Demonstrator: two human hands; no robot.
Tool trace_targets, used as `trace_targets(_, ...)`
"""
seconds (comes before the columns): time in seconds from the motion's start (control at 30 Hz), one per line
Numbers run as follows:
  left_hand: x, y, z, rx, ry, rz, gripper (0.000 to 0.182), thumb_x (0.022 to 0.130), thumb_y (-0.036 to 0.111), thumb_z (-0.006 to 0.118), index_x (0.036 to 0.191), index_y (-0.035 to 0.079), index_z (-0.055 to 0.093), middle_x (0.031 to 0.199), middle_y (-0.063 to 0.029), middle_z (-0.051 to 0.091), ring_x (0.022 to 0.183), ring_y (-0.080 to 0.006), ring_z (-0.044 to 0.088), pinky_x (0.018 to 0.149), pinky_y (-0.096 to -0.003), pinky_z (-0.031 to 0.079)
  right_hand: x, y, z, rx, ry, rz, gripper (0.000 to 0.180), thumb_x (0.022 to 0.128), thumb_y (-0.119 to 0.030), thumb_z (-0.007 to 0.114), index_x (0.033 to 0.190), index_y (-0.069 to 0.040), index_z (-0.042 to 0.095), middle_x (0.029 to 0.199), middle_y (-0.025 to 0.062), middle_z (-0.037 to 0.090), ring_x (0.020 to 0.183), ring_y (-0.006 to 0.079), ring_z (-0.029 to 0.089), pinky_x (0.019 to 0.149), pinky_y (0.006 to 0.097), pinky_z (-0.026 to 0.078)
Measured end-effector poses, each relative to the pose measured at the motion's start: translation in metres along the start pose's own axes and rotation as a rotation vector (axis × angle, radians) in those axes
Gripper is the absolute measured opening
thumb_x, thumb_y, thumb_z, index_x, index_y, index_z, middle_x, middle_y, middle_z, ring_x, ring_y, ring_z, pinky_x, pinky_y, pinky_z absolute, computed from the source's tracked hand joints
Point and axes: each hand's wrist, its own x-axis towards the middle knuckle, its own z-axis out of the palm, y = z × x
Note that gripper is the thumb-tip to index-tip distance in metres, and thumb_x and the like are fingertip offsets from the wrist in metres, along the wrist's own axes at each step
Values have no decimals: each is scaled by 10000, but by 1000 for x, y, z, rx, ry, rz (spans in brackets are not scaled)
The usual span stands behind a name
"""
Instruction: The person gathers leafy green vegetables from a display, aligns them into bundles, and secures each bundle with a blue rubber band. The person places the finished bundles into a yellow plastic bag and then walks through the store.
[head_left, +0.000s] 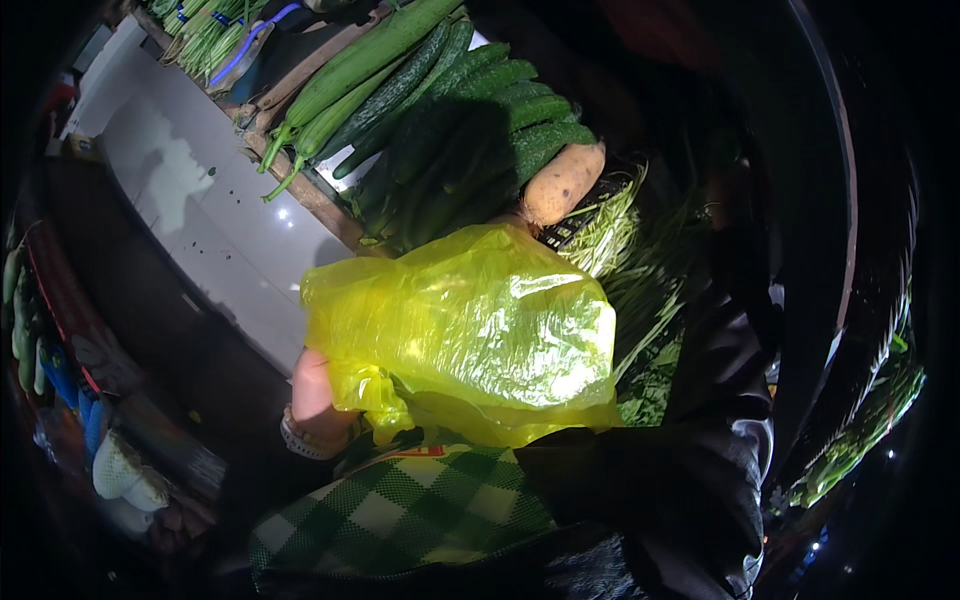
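A crinkled yellow plastic bag (480, 330) spreads across the middle of the view. My left hand (319, 390) grips it at its lower left; a pale beaded or metal band circles the wrist, and the bag covers most of the fingers. My right arm, in a shiny black sleeve (739, 435), bends upward on the right. A dim shape (726, 199) past the sleeve may be my right hand, but it is too dark to read its fingers. Green-and-white checked cloth (420, 510) lies over my front, just below the bag.
Beyond the bag lie long green gourds (360, 64), cucumbers (547, 109) and a tan root vegetable (566, 184). Thin yellow-green stalks (619, 225) and leafy greens (652, 386) are to the right. Bundled greens (214, 34) sit far left, above a wet tiled floor (225, 225).
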Motion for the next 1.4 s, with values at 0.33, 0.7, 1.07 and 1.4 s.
trace_targets(0.33,-3,-16,-4,-56,160,-50,345,982,126,447,1282,-34,510,1223,-148,617,1077,-253,625,947,-392,509,-7,-100,-81,185,95,-122,615,950,-489,513,1337,-11,507,1335,188,545,1184,275,541,981,377,432)
trace_targets(0.7,-5,7,-21,-188,111,-88,367,945,286,509,1226,58,570,1155,-104,659,1040,-268,633,935,-421,491,-275,-160,-215,1218,-963,-661,620,862,-209,722,1364,32,449,1335,164,528,1217,226,528,985,319,450)
trace_targets(1.07,-67,-15,8,138,-261,-47,686,899,364,663,1451,80,373,1440,-117,460,1334,-284,423,1104,-466,329,-338,-261,-307,1408,-843,-514,327,913,-125,647,1224,-86,556,1119,102,642,992,223,622,838,334,495)
trace_targets(1.4,-88,132,-82,272,-33,604,446,993,264,519,1357,14,453,1317,-163,539,1179,-296,557,995,-434,489,-337,-421,-339,1204,-476,-1267,272,868,-194,670,1136,-155,699,1282,177,591,1176,320,535,1019,422,379)
